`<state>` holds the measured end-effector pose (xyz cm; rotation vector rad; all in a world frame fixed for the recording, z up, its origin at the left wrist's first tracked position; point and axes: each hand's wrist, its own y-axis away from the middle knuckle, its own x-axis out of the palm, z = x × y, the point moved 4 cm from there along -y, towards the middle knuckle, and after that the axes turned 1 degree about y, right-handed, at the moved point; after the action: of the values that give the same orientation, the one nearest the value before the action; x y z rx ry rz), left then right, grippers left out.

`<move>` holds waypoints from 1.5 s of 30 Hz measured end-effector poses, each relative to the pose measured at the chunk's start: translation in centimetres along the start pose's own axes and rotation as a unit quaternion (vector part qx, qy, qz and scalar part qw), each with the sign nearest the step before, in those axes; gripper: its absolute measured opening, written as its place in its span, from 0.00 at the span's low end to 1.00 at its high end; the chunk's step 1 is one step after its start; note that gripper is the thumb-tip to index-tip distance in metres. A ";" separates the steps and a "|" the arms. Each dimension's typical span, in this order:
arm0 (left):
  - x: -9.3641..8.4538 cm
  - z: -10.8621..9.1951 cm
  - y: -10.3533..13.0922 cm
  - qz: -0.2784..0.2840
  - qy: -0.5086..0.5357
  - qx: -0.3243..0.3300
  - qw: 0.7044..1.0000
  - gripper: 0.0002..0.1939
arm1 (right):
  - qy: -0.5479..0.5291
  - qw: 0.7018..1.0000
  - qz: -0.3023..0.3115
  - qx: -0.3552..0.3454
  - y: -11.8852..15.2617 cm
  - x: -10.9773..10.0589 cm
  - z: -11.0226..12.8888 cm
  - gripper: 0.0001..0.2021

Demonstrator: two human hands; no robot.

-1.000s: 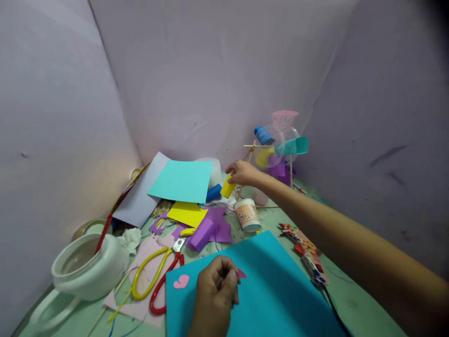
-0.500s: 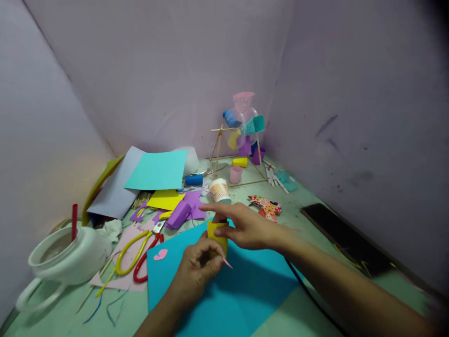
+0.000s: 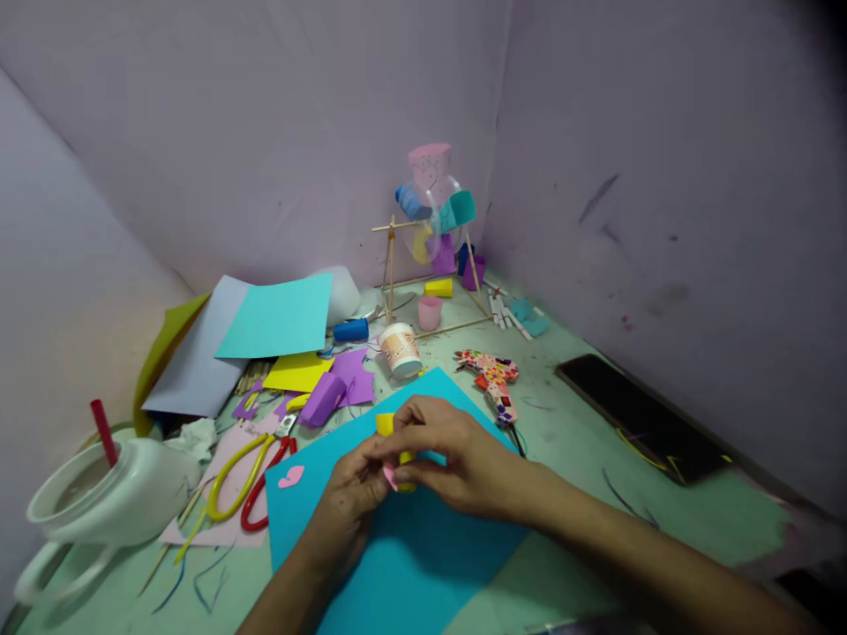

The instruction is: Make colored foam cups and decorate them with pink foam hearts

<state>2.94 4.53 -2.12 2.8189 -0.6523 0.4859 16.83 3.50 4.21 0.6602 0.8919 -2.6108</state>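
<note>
My left hand is closed around the side of a small yellow paper cup, over a blue paper sheet. A small pink paper cut-out lies against the cup, between the fingertips of both hands. My right hand is closed too, its thumb and fingers pinching at the pink piece and covering much of the cup. On the left corner of the sheet rests a pink paper heart.
Scissors, a white pot and coloured paper sheets are at left. Behind are a printed paper cup and a stick frame bearing a wheel of cups. A patterned glue gun and dark phone lie right.
My right hand has come down from the cup's top edge to the pink cut-out, its fingers now closed there. The view has shifted slightly, showing more of the glue gun.
</note>
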 end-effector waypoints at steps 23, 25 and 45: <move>0.0 -2.1 0.1 -0.173 -0.237 0.051 0.955 0.07 | -0.012 0.996 0.000 0.083 -0.5 1.5 -2.9 0.05; 0.0 -2.0 0.1 -0.180 -0.230 0.047 0.955 0.07 | 0.049 0.994 -0.025 0.094 -0.4 -0.3 -3.1 0.06; -0.4 -1.1 0.0 -0.188 -0.171 0.033 0.967 0.06 | 0.245 0.799 -0.019 0.549 5.4 -9.4 -12.9 0.24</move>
<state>2.27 5.02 -1.24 3.0138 -0.1404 -0.0503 31.21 8.83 -2.71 1.6250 -0.7035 -2.8319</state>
